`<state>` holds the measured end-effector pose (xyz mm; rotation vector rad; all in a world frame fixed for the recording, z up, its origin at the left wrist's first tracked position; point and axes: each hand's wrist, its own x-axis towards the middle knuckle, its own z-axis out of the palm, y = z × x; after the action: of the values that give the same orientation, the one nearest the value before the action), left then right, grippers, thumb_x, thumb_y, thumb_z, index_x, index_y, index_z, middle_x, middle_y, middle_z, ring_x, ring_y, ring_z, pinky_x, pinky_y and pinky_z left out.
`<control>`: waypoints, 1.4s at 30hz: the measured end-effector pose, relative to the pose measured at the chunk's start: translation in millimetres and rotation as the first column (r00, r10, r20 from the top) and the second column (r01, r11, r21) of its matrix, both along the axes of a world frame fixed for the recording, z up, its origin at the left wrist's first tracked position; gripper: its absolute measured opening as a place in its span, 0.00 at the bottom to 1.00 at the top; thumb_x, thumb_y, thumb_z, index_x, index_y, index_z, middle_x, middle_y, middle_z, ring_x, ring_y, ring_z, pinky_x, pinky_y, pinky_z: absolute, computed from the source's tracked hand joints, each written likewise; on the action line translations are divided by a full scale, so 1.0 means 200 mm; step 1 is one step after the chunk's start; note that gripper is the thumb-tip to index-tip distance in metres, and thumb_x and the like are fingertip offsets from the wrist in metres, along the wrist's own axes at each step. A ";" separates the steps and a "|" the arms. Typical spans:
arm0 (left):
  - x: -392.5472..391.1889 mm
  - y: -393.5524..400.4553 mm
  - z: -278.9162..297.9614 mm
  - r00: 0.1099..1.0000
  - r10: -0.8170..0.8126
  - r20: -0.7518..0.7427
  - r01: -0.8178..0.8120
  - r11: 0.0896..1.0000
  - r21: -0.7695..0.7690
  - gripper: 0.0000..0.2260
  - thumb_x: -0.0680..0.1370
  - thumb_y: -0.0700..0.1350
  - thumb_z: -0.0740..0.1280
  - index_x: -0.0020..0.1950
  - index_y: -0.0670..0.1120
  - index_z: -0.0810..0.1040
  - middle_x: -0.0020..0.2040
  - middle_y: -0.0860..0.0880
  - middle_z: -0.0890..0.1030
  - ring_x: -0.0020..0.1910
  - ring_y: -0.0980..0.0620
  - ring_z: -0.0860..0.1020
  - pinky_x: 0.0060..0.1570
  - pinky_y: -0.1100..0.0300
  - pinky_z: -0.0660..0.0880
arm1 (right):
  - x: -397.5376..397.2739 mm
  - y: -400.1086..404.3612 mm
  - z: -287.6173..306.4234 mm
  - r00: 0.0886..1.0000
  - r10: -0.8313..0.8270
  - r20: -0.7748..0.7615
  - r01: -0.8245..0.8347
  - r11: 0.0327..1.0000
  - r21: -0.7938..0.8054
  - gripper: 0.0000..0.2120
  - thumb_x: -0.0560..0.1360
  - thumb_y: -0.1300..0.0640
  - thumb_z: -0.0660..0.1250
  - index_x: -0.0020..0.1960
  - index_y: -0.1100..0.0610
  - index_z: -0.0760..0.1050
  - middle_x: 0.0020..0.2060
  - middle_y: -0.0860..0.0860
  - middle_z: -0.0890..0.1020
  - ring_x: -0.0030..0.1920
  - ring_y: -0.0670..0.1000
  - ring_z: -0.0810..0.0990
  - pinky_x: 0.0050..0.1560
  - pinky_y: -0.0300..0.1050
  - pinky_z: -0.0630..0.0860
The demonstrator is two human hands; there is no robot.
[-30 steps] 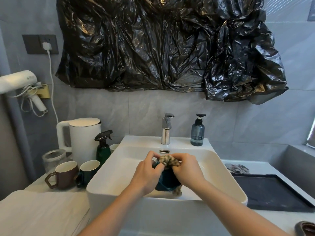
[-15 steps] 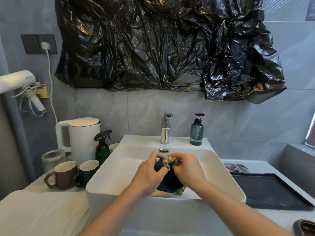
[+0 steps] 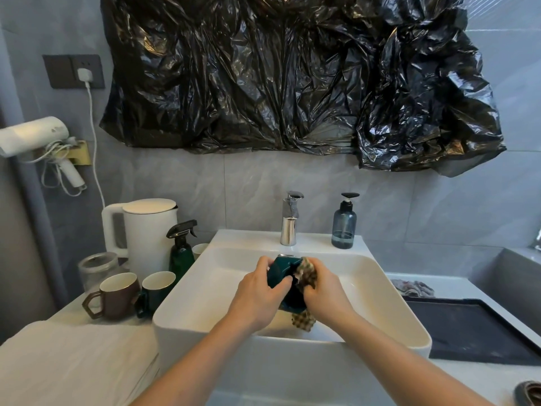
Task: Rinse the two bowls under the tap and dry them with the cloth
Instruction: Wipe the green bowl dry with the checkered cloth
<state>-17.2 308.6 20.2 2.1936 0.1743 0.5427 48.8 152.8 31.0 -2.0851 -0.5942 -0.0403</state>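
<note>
Over the white sink [image 3: 187, 291] my left hand [image 3: 257, 297] grips a dark teal bowl [image 3: 282, 272], tilted on its side with the opening toward my right. My right hand [image 3: 325, 294] holds a checked brown-and-cream cloth [image 3: 307, 273] bunched against the bowl's rim and inside. A loose end of the cloth hangs below the bowl. The chrome tap [image 3: 289, 218] stands behind at the basin's back edge; I see no water running. A second bowl is not visible.
Left of the sink stand a white kettle [image 3: 149, 230], a green spray bottle [image 3: 181, 253], a brown mug [image 3: 117, 294], a dark green mug [image 3: 156, 288] and a glass jar [image 3: 96, 268]. A soap dispenser [image 3: 344, 224] sits by the tap. A black tray [image 3: 474, 329] lies right, a crumpled rag [image 3: 412, 288] behind it.
My left hand has turned the bowl further on its side and lifted it slightly, while my right hand has worked the cloth round the rim.
</note>
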 end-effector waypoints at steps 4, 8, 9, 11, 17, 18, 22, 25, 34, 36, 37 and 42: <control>0.01 -0.01 -0.02 1.000 -0.026 -0.009 0.027 0.997 0.068 0.11 0.79 0.66 0.63 0.55 0.62 0.70 0.48 0.57 0.83 0.49 0.55 0.82 0.51 0.48 0.83 | 0.00 -0.01 0.03 0.972 -0.017 0.233 0.029 0.998 -0.048 0.22 0.78 0.65 0.66 0.66 0.44 0.77 0.59 0.44 0.83 0.59 0.48 0.80 0.62 0.42 0.78; -0.01 -0.01 -0.01 0.998 -0.057 -0.005 0.058 0.994 0.095 0.09 0.79 0.63 0.63 0.57 0.63 0.71 0.47 0.57 0.83 0.48 0.55 0.82 0.51 0.47 0.82 | 0.01 0.01 0.06 0.902 0.071 0.426 0.003 0.985 -0.171 0.27 0.72 0.68 0.68 0.66 0.47 0.81 0.61 0.45 0.84 0.61 0.48 0.81 0.66 0.44 0.76; -0.01 -0.01 -0.01 0.998 -0.056 0.001 0.056 0.994 0.089 0.09 0.79 0.63 0.63 0.57 0.63 0.72 0.47 0.56 0.83 0.47 0.55 0.81 0.51 0.47 0.82 | 0.01 0.01 0.07 0.895 0.067 0.441 0.002 0.988 -0.154 0.26 0.72 0.68 0.69 0.65 0.47 0.82 0.61 0.45 0.85 0.60 0.48 0.82 0.66 0.44 0.76; -0.01 -0.01 -0.01 0.999 -0.044 0.011 0.043 0.996 0.075 0.08 0.79 0.63 0.62 0.55 0.63 0.72 0.46 0.56 0.83 0.47 0.55 0.81 0.50 0.47 0.82 | 0.01 0.00 0.06 0.893 0.022 0.450 0.022 0.996 -0.092 0.23 0.74 0.66 0.69 0.63 0.46 0.83 0.58 0.45 0.86 0.57 0.49 0.83 0.63 0.44 0.78; -0.01 -0.01 -0.01 1.000 -0.008 0.015 0.007 0.996 0.085 0.10 0.78 0.62 0.60 0.53 0.59 0.75 0.44 0.56 0.83 0.47 0.55 0.80 0.50 0.47 0.80 | 0.01 -0.04 0.04 0.949 0.001 0.315 0.063 0.979 -0.194 0.18 0.80 0.59 0.62 0.64 0.43 0.81 0.54 0.44 0.86 0.54 0.50 0.83 0.52 0.38 0.78; -0.01 -0.01 -0.01 1.000 -0.007 0.015 0.006 0.997 0.083 0.11 0.78 0.63 0.60 0.53 0.59 0.75 0.44 0.56 0.83 0.47 0.54 0.80 0.51 0.47 0.80 | 0.01 -0.04 0.04 0.959 -0.005 0.283 0.064 0.978 -0.201 0.17 0.81 0.58 0.62 0.64 0.44 0.81 0.54 0.45 0.86 0.55 0.50 0.83 0.51 0.37 0.78; 0.00 0.00 -0.02 0.999 -0.010 0.032 0.011 1.000 -0.008 0.11 0.80 0.65 0.60 0.55 0.60 0.74 0.47 0.55 0.84 0.50 0.52 0.83 0.50 0.47 0.84 | 0.00 -0.06 0.01 0.999 -0.017 0.034 0.022 0.988 -0.151 0.11 0.84 0.55 0.59 0.58 0.50 0.79 0.53 0.49 0.85 0.53 0.50 0.83 0.45 0.37 0.81; 0.01 0.00 -0.02 0.999 0.002 0.043 -0.001 1.000 -0.017 0.07 0.85 0.59 0.61 0.57 0.58 0.73 0.50 0.52 0.84 0.50 0.51 0.83 0.48 0.49 0.85 | -0.01 -0.08 0.01 0.992 -0.008 -0.129 -0.013 0.986 -0.166 0.11 0.84 0.53 0.58 0.54 0.53 0.78 0.51 0.51 0.84 0.49 0.48 0.82 0.43 0.38 0.80; 0.01 -0.03 0.01 0.988 -0.053 -0.144 0.032 0.989 -0.145 0.12 0.86 0.53 0.62 0.65 0.52 0.63 0.58 0.47 0.79 0.43 0.49 0.82 0.32 0.67 0.78 | -0.04 -0.04 0.03 0.980 -0.124 -0.157 0.101 0.984 -0.147 0.12 0.86 0.54 0.55 0.52 0.55 0.75 0.48 0.52 0.81 0.44 0.46 0.78 0.36 0.34 0.69; 0.02 -0.03 0.00 0.977 -0.065 -0.204 0.046 0.994 -0.100 0.13 0.85 0.54 0.64 0.65 0.54 0.63 0.55 0.50 0.79 0.43 0.49 0.82 0.33 0.65 0.80 | -0.02 -0.06 0.02 0.981 -0.162 -0.110 0.145 0.978 -0.149 0.10 0.86 0.54 0.57 0.57 0.55 0.76 0.51 0.51 0.81 0.47 0.49 0.79 0.37 0.33 0.72; 0.02 -0.03 -0.01 0.979 -0.062 -0.192 0.044 0.994 -0.099 0.13 0.85 0.55 0.64 0.65 0.55 0.64 0.54 0.51 0.79 0.43 0.50 0.82 0.36 0.63 0.83 | -0.02 -0.06 0.01 0.983 -0.165 -0.079 0.152 0.977 -0.148 0.10 0.85 0.55 0.57 0.59 0.54 0.76 0.51 0.50 0.81 0.48 0.49 0.80 0.40 0.34 0.75; 0.01 -0.02 0.00 0.993 -0.066 -0.098 0.053 0.990 -0.134 0.07 0.85 0.57 0.63 0.61 0.60 0.73 0.53 0.49 0.81 0.46 0.44 0.83 0.39 0.48 0.86 | -0.08 -0.04 0.02 0.992 -0.101 0.074 0.107 0.992 -0.071 0.12 0.84 0.56 0.62 0.65 0.46 0.78 0.54 0.45 0.83 0.58 0.49 0.83 0.50 0.34 0.78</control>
<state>-15.2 304.2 20.2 2.0918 0.1926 0.3753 32.8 144.1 34.5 -2.1933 -0.5362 -0.1544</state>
